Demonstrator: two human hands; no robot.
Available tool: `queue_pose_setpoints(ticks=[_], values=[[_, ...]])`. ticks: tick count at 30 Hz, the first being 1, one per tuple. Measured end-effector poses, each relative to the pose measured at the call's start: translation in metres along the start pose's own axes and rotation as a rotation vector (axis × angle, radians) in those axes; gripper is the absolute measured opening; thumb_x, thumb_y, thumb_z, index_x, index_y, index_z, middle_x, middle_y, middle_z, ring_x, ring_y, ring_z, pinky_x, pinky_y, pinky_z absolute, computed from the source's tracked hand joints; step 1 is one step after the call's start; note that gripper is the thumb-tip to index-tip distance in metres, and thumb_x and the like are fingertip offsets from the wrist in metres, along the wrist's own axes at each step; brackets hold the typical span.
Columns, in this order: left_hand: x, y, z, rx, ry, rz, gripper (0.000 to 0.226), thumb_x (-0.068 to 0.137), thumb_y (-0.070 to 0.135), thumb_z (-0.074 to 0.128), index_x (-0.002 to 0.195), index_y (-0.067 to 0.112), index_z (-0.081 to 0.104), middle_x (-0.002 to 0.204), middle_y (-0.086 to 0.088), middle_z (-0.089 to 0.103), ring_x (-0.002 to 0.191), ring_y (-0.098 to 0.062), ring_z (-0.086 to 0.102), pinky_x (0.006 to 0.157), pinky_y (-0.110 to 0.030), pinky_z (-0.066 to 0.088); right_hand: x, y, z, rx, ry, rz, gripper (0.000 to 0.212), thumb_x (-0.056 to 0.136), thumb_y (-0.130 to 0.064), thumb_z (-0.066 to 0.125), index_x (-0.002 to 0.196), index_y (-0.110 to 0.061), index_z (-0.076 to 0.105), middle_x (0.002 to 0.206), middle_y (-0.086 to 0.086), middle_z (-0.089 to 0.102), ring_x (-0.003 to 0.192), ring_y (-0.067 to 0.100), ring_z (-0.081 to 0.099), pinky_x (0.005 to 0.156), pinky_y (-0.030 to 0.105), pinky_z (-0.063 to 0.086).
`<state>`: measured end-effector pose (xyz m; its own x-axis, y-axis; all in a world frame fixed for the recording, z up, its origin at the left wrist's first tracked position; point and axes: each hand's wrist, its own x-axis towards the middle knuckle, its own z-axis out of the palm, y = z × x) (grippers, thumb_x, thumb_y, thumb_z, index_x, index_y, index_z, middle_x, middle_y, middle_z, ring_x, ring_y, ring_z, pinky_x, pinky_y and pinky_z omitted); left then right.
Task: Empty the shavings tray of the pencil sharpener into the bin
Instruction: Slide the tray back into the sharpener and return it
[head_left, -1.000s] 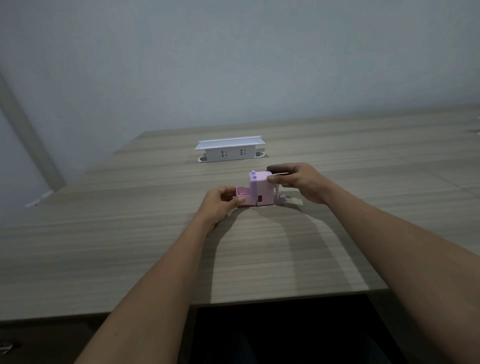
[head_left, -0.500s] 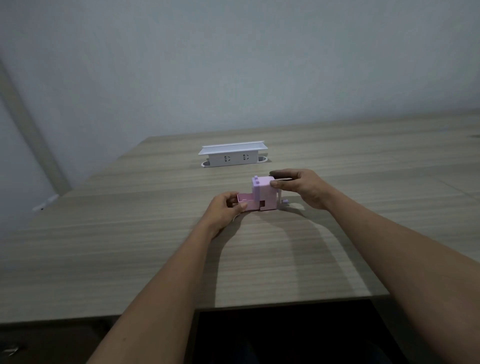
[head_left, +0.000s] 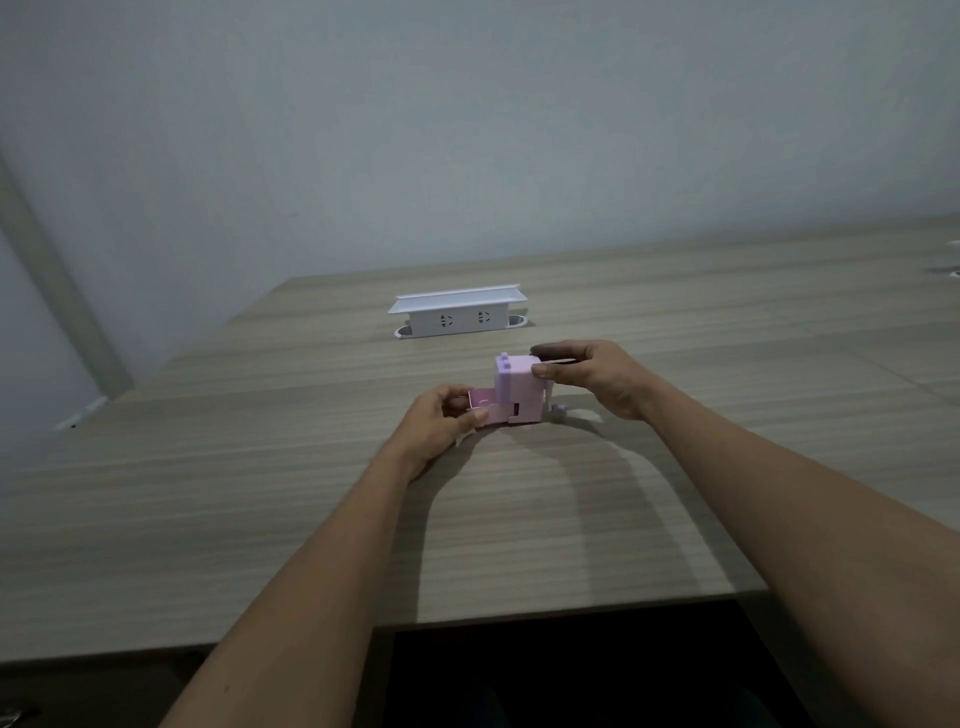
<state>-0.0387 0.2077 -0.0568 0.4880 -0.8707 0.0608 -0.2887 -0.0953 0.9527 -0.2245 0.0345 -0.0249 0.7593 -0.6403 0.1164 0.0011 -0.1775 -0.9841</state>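
Sharpener body: the pink pencil sharpener (head_left: 521, 391) stands upright on the wooden table (head_left: 260, 493), near the middle of its width and well back from the near edge.
Shavings tray: the pink tray (head_left: 480, 404) projects from the sharpener's left side, partly drawn out and level; its contents cannot be made out.
Left hand: the left hand (head_left: 441, 423) pinches the outer end of the tray, thumb on the near side, fingers curled round the far side.
Right hand: the right hand (head_left: 597, 376) clamps the top of the sharpener body, thumb on the near face and fingers over the far side, bracing it against the table.
Other items: a white socket box (head_left: 457, 312) sits towards the far edge, well apart from the work.
Bin: not in view.
Progress: early. The tray is started but not yet free of the body.
Remaining: draw the tray clear, carry it level to the bin, tip it out.
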Motion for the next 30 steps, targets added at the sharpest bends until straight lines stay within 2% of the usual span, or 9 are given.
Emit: queue_pose_setpoints(ticks=[4, 8, 14, 15, 17, 19, 23, 26, 30], values=[[0.0, 0.005, 0.008, 0.03, -0.032, 0.015, 0.05, 0.083, 0.008, 0.078, 0.13, 0.005, 0.06, 0.115, -0.009, 0.07, 0.09, -0.006, 0.066, 0.062, -0.006, 0.052, 0.002, -0.001, 0.006, -0.024, -0.015, -0.011, 0.048, 0.079, -0.014, 0.082, 0.124, -0.009, 0.069, 0.123, 0.007, 0.072, 0.119, 0.02, 0.064, 0.108, 0.03, 0.042], [0.002, 0.008, 0.017, 0.013, -0.036, 0.041, 0.052, 0.082, 0.002, 0.077, 0.131, 0.0, 0.061, 0.121, -0.014, 0.071, 0.1, -0.018, 0.07, 0.065, -0.007, 0.053, 0.002, -0.003, 0.011, -0.036, -0.012, -0.018, 0.049, 0.08, -0.014, 0.082, 0.126, -0.007, 0.069, 0.123, 0.007, 0.072, 0.117, 0.018, 0.065, 0.106, 0.029, 0.042], [0.004, 0.009, 0.018, 0.0, -0.071, 0.03, 0.056, 0.082, 0.001, 0.077, 0.135, 0.0, 0.058, 0.126, -0.015, 0.068, 0.094, -0.012, 0.068, 0.067, -0.011, 0.055, 0.0, 0.002, 0.01, -0.024, -0.004, -0.026, 0.052, 0.08, -0.016, 0.082, 0.128, -0.009, 0.067, 0.128, 0.004, 0.07, 0.123, 0.02, 0.061, 0.111, 0.035, 0.041], [0.004, 0.011, 0.018, 0.012, -0.082, 0.024, 0.061, 0.081, 0.005, 0.079, 0.137, 0.002, 0.056, 0.13, -0.013, 0.066, 0.101, -0.014, 0.067, 0.074, -0.014, 0.057, 0.001, 0.002, 0.009, -0.031, -0.008, -0.028, 0.053, 0.079, -0.019, 0.083, 0.129, -0.009, 0.067, 0.128, 0.004, 0.07, 0.124, 0.02, 0.061, 0.112, 0.036, 0.041], [0.007, 0.013, 0.014, 0.055, -0.063, 0.006, 0.08, 0.074, 0.019, 0.086, 0.145, 0.007, 0.049, 0.144, -0.007, 0.055, 0.124, -0.02, 0.056, 0.099, -0.031, 0.052, 0.0, 0.003, 0.007, -0.045, -0.012, -0.032, 0.058, 0.078, -0.023, 0.084, 0.132, -0.009, 0.065, 0.13, 0.002, 0.069, 0.125, 0.019, 0.061, 0.112, 0.035, 0.04], [0.007, 0.018, 0.01, 0.07, -0.011, 0.023, 0.087, 0.075, 0.024, 0.086, 0.149, 0.01, 0.043, 0.146, -0.002, 0.049, 0.134, -0.02, 0.045, 0.11, -0.041, 0.043, -0.002, 0.003, 0.004, -0.045, -0.014, -0.035, 0.061, 0.078, -0.024, 0.083, 0.134, -0.009, 0.064, 0.133, 0.001, 0.067, 0.125, 0.018, 0.06, 0.109, 0.033, 0.039], [0.009, 0.025, 0.006, 0.005, -0.011, 0.077, 0.065, 0.081, 0.014, 0.081, 0.14, 0.007, 0.055, 0.132, -0.004, 0.062, 0.118, -0.021, 0.062, 0.095, -0.029, 0.054, -0.005, 0.003, 0.004, -0.049, -0.058, -0.029, 0.056, 0.082, -0.016, 0.08, 0.134, -0.006, 0.063, 0.127, 0.001, 0.07, 0.115, 0.014, 0.067, 0.101, 0.027, 0.046], [0.007, 0.029, 0.011, -0.006, -0.028, 0.111, 0.047, 0.086, 0.002, 0.073, 0.132, 0.002, 0.062, 0.116, -0.008, 0.07, 0.096, -0.012, 0.068, 0.073, -0.011, 0.056, -0.001, 0.007, 0.005, -0.054, -0.069, -0.044, 0.049, 0.083, -0.015, 0.079, 0.13, -0.006, 0.067, 0.123, 0.005, 0.073, 0.117, 0.018, 0.068, 0.102, 0.031, 0.05], [0.015, 0.033, 0.016, -0.014, -0.026, 0.114, 0.045, 0.085, 0.0, 0.073, 0.129, 0.001, 0.063, 0.112, -0.009, 0.07, 0.093, -0.013, 0.066, 0.068, -0.008, 0.055, 0.006, 0.008, -0.003, -0.061, -0.067, -0.045, 0.049, 0.082, -0.019, 0.081, 0.128, -0.009, 0.068, 0.123, 0.004, 0.074, 0.119, 0.019, 0.067, 0.103, 0.034, 0.049]])
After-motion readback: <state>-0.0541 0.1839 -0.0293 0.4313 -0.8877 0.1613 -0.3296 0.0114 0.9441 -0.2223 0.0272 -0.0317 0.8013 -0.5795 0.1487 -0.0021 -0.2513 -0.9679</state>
